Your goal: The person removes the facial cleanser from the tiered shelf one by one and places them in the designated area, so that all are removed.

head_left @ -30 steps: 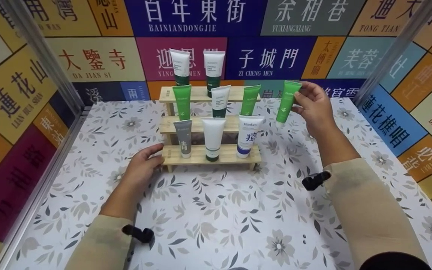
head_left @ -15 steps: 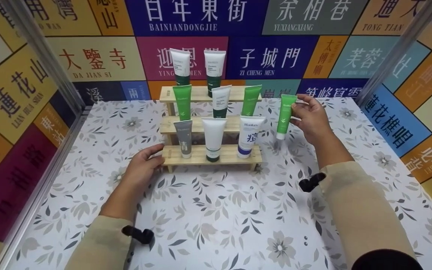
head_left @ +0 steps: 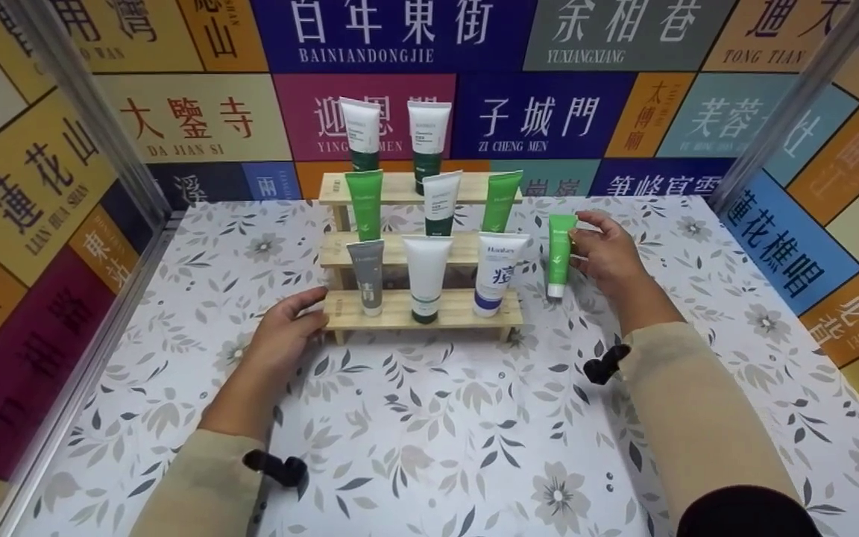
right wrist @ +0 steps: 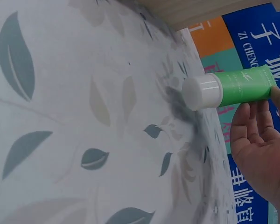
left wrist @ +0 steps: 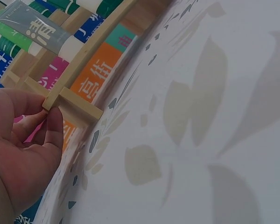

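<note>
My right hand (head_left: 610, 252) pinches slim green plastic tube (head_left: 561, 257), white cap (right wrist: 203, 92) down, right of tiered pale-wood rack (head_left: 456, 307); left hand (head_left: 284, 328) pinches rack's corner. Likely positioning step; next move calls for steady cap-down control.

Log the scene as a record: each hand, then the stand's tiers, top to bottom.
Left hand: holds the wooden display stand by its lower left end
Right hand: pinches a green tube, white cap down, beside the stand
Top tier: two white-green tubes
Middle tier: third white-green tube between two green tubes
Bottom tier: grey tube, white tube, blue-banded white tube
</note>
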Demonstrator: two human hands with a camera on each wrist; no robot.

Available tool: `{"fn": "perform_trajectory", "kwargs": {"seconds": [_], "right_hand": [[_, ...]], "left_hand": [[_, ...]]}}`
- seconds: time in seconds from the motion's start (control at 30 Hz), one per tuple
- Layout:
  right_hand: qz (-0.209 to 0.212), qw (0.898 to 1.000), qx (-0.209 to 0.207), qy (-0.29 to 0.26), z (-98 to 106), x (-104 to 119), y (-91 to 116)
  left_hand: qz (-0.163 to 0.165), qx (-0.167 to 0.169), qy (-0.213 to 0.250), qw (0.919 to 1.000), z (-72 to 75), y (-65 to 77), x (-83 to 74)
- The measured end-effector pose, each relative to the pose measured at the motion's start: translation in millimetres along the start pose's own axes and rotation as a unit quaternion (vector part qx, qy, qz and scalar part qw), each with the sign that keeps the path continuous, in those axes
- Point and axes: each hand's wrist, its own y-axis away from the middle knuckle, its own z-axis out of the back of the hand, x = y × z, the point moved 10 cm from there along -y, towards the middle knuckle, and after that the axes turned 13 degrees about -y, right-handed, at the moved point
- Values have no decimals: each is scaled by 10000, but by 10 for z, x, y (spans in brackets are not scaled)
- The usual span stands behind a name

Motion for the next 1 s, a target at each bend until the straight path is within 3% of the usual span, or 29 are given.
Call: {"fn": "perform_trajectory", "kwargs": {"seconds": [0.33, 0.73, 1.0], "right_hand": [[-326, 9993, -130, 164, -77, -92, 46], [-214, 9924, -589, 1061, 31, -269, -180], [-303, 9806, -749, 1786, 52, -316, -247]], "left_hand": [[-53, -34, -17, 10000, -4, -29, 22], [-48, -71, -27, 10000, 9, -41, 18], [-116, -101, -44, 9999, 20, -56, 19]]}}
